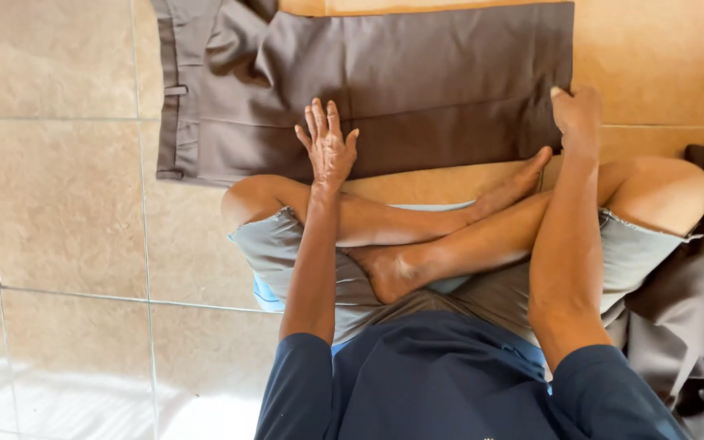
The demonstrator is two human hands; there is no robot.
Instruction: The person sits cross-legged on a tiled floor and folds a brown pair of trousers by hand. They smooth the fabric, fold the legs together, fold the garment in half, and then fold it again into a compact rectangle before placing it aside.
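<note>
Your left hand (327, 147) lies flat, fingers spread, on the brown trousers (385, 81) laid out on the tiled floor (59, 204). Your right hand (577, 118) pinches their folded edge, fingertips hidden. The trousers' top is cut off. A grey garment (686, 326) lies partly out of view.

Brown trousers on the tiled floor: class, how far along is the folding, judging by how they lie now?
Done: the brown trousers lie flat, legs stacked, waistband at the left. In hand: the left hand presses flat on the near edge, while the right hand grips the cuff end. Left: no crosswise fold shows yet, and more dark cloth lies heaped beside the person's right knee.
</note>
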